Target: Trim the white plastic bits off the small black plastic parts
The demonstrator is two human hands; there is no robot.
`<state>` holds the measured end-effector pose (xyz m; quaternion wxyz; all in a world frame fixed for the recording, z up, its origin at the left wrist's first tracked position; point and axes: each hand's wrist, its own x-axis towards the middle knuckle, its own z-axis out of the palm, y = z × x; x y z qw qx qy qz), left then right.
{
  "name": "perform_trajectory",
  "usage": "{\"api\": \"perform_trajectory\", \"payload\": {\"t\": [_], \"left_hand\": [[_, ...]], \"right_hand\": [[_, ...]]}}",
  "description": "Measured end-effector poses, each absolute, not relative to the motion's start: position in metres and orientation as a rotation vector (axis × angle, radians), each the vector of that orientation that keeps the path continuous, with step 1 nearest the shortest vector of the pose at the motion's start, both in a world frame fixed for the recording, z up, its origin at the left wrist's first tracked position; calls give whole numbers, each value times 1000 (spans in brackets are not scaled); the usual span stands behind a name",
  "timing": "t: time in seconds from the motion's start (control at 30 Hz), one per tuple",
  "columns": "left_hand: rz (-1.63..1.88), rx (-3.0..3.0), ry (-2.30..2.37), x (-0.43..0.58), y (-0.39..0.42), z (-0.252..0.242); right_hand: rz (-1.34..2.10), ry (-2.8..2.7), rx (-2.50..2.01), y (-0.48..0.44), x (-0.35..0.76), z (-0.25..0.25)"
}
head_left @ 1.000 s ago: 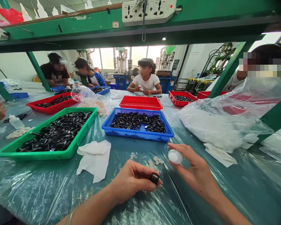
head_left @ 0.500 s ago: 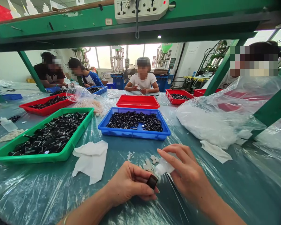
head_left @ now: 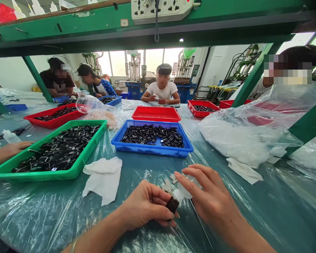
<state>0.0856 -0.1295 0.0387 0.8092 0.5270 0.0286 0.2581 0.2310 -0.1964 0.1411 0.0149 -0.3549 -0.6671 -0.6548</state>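
Closed fingers of my left hand (head_left: pixel 144 207) pinch a small black plastic part (head_left: pixel 172 205) above the table. My right hand (head_left: pixel 213 200) is closed on a small translucent squeeze bottle (head_left: pixel 188 189), partly hidden behind its fingers. The bottle leans toward my left hand, and its whitish end is at the upper edge of the black part; whether they touch I cannot tell. Just beyond both hands lie several pale small pieces (head_left: pixel 167 184) and a scatter of tiny white bits (head_left: pixel 147 174) on the plastic-covered table (head_left: pixel 137 235).
A blue tray (head_left: pixel 152 150) and a green tray (head_left: pixel 76 168) hold many black parts. Between them and me lies a white cloth (head_left: pixel 102 179). A large clear bag (head_left: pixel 239 137) sits right. A co-worker's hand (head_left: pixel 15 149) is at the green tray; a green shelf beam (head_left: pixel 81 30) crosses overhead.
The bottle's end has come to the black part, which has turned slightly in my left hand. A co-worker's hand has appeared at the left beside the green tray.
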Motion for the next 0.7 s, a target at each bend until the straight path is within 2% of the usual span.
{"api": "perform_trajectory", "payload": {"t": [0.7], "left_hand": [[560, 1132, 64, 81, -130, 41]], "right_hand": [[-1887, -2221, -1042, -197, 231, 146]]}}
